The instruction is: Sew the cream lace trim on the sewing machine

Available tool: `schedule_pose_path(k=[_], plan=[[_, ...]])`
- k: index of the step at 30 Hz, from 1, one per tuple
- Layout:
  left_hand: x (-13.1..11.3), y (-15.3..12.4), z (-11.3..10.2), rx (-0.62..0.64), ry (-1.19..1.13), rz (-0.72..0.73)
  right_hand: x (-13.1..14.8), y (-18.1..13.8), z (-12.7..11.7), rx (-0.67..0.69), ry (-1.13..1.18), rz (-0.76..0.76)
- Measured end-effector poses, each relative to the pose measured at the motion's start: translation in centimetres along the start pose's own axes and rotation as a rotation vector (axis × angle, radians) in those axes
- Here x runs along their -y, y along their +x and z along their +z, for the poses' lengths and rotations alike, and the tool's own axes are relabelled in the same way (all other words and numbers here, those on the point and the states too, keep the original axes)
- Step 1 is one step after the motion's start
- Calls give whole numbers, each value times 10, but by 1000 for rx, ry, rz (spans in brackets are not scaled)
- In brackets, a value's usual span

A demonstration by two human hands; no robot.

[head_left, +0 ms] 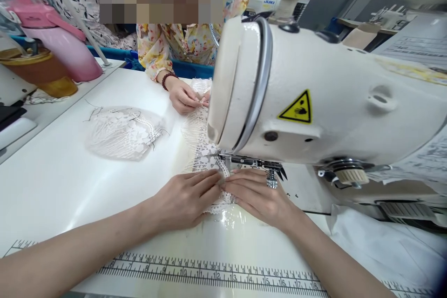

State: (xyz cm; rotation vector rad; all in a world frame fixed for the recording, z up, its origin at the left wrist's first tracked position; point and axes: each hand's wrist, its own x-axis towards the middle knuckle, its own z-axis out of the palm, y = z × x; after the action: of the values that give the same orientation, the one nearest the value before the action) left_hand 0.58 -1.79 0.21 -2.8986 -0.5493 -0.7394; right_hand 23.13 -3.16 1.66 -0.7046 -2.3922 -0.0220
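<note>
A white lace piece (pixel 204 153) with fringe on its left side runs under the head of a sewing machine (pixel 240 84). My left hand (pixel 188 198) bears on its near end, fingers bent and pressed together at the lace. From the other side my right hand (pixel 260 195) pinches the lace edge, its fingertips almost meeting the left ones. Both hands lie just in front of the presser foot area, which the machine head partly hides. Left of the machine, a second piece of fringed lace (pixel 124 132) with dark loose threads lies flat on the table (pixel 52 186).
Across the table a co-worker's hand (pixel 185 98) fingers the lace's far end. At the left edge stand a pink bottle (pixel 59 42) and an amber cup (pixel 45 72). A printed ruler (pixel 199 274) crosses the front; white cloth (pixel 380 242) lies at right.
</note>
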Motion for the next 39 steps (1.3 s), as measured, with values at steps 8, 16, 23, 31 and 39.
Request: schedule_pose_path(k=[8,16,23,31,39], plan=[[-1,0,2,10,5,-27,1,-1,3,-29,2,-6],[0,2,3,8,-2,-25,0,-3,1,-25,-106,39],[0,4,6,-13,6,-25,-1,-6,1,1,-212,65],[1,2,3,-15,1,-36,4,0,6,-14,-108,-25],[6,3,0,-25,-17,-110,13,-1,18,64,-219,-10]])
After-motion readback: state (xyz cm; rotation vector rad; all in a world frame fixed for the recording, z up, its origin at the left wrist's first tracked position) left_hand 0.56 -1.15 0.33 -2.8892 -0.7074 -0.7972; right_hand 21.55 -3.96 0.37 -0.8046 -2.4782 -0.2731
